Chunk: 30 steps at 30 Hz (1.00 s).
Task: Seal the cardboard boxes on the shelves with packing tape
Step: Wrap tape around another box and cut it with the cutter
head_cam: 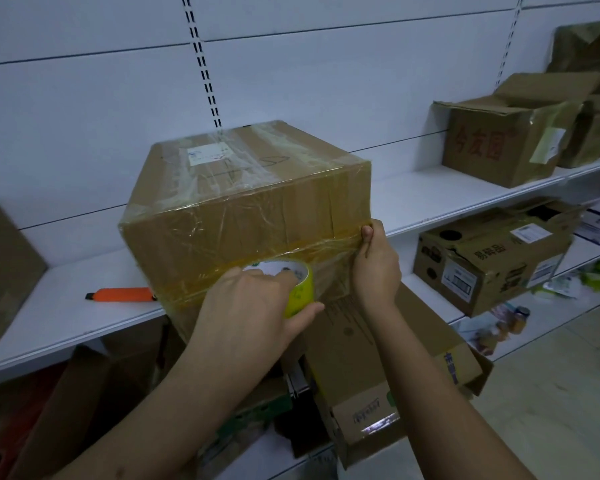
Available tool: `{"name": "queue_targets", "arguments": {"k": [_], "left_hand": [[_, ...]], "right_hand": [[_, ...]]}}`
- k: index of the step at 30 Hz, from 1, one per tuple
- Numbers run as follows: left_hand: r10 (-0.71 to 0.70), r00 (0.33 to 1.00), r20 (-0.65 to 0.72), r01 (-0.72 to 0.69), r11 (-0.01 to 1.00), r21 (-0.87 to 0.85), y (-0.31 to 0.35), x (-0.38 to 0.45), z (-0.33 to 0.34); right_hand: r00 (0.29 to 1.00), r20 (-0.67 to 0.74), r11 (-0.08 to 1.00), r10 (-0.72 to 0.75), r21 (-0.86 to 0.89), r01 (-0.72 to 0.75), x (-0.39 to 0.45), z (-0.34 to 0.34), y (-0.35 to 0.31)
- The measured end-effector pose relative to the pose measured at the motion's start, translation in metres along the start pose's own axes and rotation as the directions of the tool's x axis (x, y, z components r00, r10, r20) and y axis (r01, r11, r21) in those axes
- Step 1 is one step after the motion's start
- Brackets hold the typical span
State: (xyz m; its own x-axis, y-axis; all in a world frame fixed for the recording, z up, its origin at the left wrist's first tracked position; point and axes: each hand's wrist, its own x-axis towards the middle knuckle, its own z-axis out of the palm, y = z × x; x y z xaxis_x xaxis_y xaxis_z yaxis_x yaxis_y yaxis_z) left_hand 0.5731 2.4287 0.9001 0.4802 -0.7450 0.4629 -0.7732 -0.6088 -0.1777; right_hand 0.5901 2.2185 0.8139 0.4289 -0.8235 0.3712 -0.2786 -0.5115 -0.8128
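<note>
at the left of the frame an orange box cutter [122,294] lies flat on the white shelf [66,306], just beside the lower left corner of the cardboard box [243,202]. the box fills the centre of the frame, sitting on the shelf edge with its near face toward the person, already wrapped in clear and yellowish tape.

below centre, the left hand [253,306] grips the yellow tape roll [291,285], fingers through its core and thumb under it, held against the lower band of the near face. a short stretch of tape [326,249] runs rightward and slightly up from the roll to the box's right front corner, where the right hand [374,261] pinches or presses its end against the edge, thumb uppermost. so the band's long axis lies along the near face, left to right, and the roll hand is the one placed to travel; likely it pulls leftward along that line.

the box's far and right sides are out of sight, its bottom edge is covered by both hands, and whether the tape end is already stuck down cannot be made out. lower shelves at right hold other opened boxes [489,258].
</note>
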Motion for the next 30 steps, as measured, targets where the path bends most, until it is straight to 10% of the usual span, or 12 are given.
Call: {"name": "queue_targets", "arguments": {"k": [8,19,30], "left_hand": [[-0.182,0.983,0.027,0.183,0.983,-0.034,0.001,0.010,0.010],[-0.096,0.995,-0.037,0.097,0.995,0.020,-0.010,0.010,0.007],[-0.012,0.983,-0.183,0.015,1.000,0.016,-0.019,0.004,0.028]], "right_hand": [[0.995,-0.086,0.997,-0.044,-0.073,0.038,-0.002,0.003,-0.001],[0.955,-0.239,0.976,-0.178,-0.169,0.139,-0.006,0.024,-0.024],[0.986,-0.100,0.949,-0.133,0.275,0.156,-0.013,0.009,-0.013]]}}
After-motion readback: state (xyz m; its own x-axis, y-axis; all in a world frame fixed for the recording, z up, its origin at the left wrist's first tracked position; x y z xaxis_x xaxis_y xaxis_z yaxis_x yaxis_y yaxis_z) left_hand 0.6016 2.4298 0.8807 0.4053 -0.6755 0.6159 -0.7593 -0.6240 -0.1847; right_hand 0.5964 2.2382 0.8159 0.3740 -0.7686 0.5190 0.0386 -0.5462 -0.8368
